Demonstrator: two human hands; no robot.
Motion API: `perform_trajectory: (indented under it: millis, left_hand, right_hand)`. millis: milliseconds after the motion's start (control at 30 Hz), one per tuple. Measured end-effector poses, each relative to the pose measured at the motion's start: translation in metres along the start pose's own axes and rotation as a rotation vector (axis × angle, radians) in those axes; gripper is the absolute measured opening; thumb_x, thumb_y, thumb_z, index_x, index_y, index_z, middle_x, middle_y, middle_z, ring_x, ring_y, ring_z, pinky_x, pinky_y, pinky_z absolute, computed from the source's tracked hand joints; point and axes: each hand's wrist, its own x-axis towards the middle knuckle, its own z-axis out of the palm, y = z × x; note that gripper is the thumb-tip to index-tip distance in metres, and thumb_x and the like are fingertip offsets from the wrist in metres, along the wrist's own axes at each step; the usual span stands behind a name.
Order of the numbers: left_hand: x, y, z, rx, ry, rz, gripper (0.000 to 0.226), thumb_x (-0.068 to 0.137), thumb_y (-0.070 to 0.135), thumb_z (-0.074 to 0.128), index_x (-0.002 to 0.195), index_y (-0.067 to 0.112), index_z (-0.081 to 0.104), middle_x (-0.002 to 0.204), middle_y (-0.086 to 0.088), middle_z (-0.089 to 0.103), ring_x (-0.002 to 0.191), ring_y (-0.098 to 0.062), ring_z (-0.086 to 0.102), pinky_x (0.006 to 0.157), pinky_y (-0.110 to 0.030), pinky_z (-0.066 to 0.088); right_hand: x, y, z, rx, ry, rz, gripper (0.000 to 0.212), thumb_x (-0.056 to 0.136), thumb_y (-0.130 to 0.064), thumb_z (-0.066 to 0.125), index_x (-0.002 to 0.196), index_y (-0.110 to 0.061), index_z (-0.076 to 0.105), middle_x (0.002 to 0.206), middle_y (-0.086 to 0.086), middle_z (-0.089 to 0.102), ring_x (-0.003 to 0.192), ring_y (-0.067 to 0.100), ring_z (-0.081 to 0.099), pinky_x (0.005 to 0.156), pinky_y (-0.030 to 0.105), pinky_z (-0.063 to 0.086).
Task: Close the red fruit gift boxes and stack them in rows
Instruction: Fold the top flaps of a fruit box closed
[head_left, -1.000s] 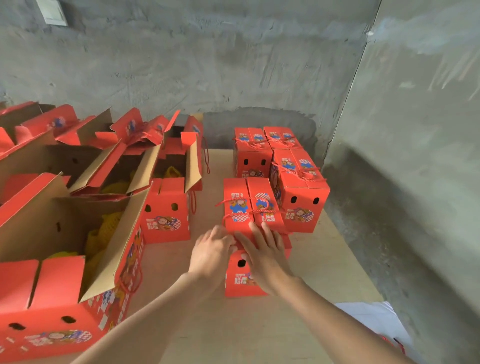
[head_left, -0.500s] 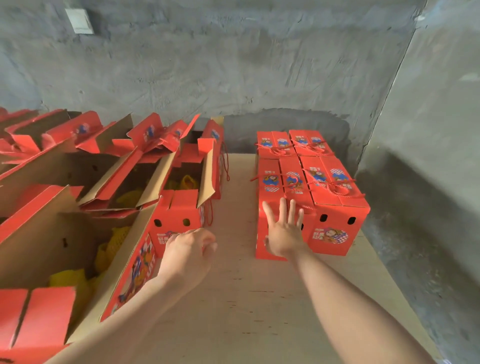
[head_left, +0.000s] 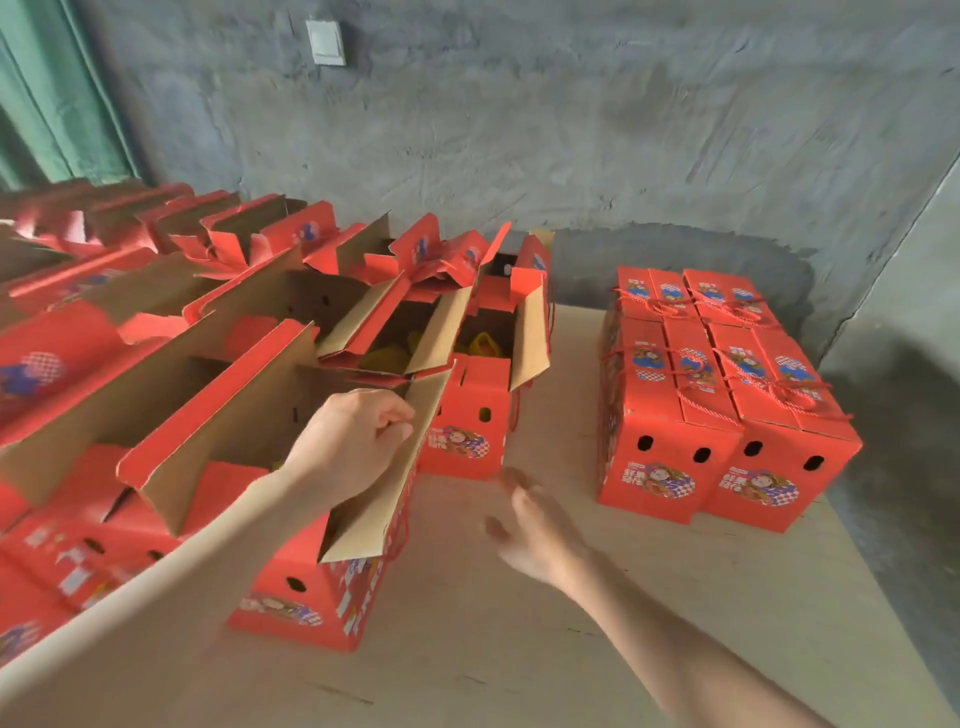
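Red cardboard gift box, open (head_left: 311, 597): on wooden table (head_left: 467, 665).
Left hand (head_left: 353, 447): grips its brown flap (head_left: 395, 488).
Right hand (head_left: 535, 525): relaxed, empty, right of it.
Closed red boxes (head_left: 675, 415): block farther right.

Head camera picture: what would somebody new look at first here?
Probably all the red: a tidy block of closed gift boxes stands at the right of the wooden table. At the left, rows of open gift boxes have flaps sticking up. In the middle, the left hand grips the nearest open box's flap, while the right hand hovers open above the table.
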Motion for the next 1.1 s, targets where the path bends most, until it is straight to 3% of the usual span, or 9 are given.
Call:
perform_trajectory:
  millis: [133,233,400,633,767,900,1000,1100]
  left_hand:
    - [-0.022,-0.039,-0.033,0.071,0.007,-0.051,0.019,0.093,0.017,0.056,0.107,0.016,0.068,0.105,0.002,0.067,0.093,-0.013,0.061,0.08,-0.025,0.05]
    - [-0.045,-0.068,-0.051,0.104,0.028,-0.073,0.019,0.091,0.014,0.057,0.105,0.012,0.07,0.106,-0.003,0.068,0.097,-0.019,0.062,0.085,-0.032,0.051]
    - [-0.084,-0.098,-0.07,0.022,0.166,0.01,0.017,0.089,0.007,0.06,0.102,0.008,0.072,0.104,-0.004,0.068,0.097,-0.021,0.063,0.088,-0.031,0.049]
    - [-0.114,-0.12,-0.089,-0.063,0.264,0.055,0.018,0.089,0.003,0.058,0.1,0.006,0.072,0.1,-0.005,0.069,0.09,-0.022,0.064,0.082,-0.038,0.052]
    - [-0.119,-0.127,-0.096,-0.096,0.36,0.061,0.02,0.088,0.001,0.057,0.101,0.007,0.071,0.103,-0.006,0.066,0.088,-0.019,0.061,0.079,-0.033,0.053]
    - [-0.115,-0.128,-0.1,-0.159,0.447,0.03,0.021,0.088,0.0,0.056,0.103,0.008,0.07,0.106,-0.004,0.065,0.082,-0.012,0.057,0.073,-0.015,0.043]
    - [-0.11,-0.125,-0.094,-0.188,0.445,0.009,0.023,0.09,0.002,0.053,0.108,0.006,0.067,0.111,-0.008,0.064,0.091,-0.02,0.061,0.081,-0.026,0.046]
    - [-0.106,-0.119,-0.086,-0.202,0.403,0.011,0.028,0.092,0.004,0.049,0.115,0.005,0.064,0.117,-0.01,0.061,0.104,-0.024,0.059,0.089,-0.032,0.047]
  right_hand:
    - [-0.028,-0.074,0.039,0.215,-0.237,-0.16,0.077,0.079,-0.046,0.067,0.142,-0.026,0.027,0.144,-0.006,0.037,0.13,0.012,0.037,0.102,0.016,0.027]
    - [-0.036,-0.109,0.066,0.249,-0.276,-0.094,0.08,0.075,-0.052,0.069,0.139,-0.025,0.029,0.138,-0.004,0.044,0.124,0.015,0.045,0.102,0.023,0.036]
    - [-0.024,-0.15,0.102,0.315,-0.018,0.16,0.048,0.089,-0.04,0.058,0.125,-0.01,0.046,0.124,0.009,0.058,0.112,0.027,0.056,0.092,0.031,0.045]
    - [-0.011,-0.185,0.128,0.401,0.239,0.442,0.04,0.086,-0.023,0.057,0.12,-0.003,0.051,0.121,0.015,0.056,0.105,0.029,0.058,0.078,0.026,0.041]
    - [-0.024,-0.178,0.121,0.452,0.292,0.484,0.034,0.083,-0.016,0.06,0.114,-0.003,0.053,0.112,0.013,0.063,0.099,0.029,0.062,0.079,0.027,0.044]
    - [-0.053,-0.144,0.102,0.367,0.266,0.481,0.022,0.082,-0.016,0.063,0.1,-0.012,0.05,0.102,0.01,0.067,0.092,0.028,0.064,0.075,0.028,0.047]
    - [-0.078,-0.109,0.084,0.292,0.244,0.472,0.035,0.08,-0.014,0.063,0.113,-0.011,0.052,0.1,0.009,0.068,0.09,0.028,0.065,0.073,0.03,0.049]
    - [-0.103,-0.075,0.063,0.222,0.245,0.481,0.032,0.079,-0.013,0.066,0.109,-0.01,0.057,0.092,0.004,0.069,0.081,0.023,0.067,0.071,0.032,0.051]
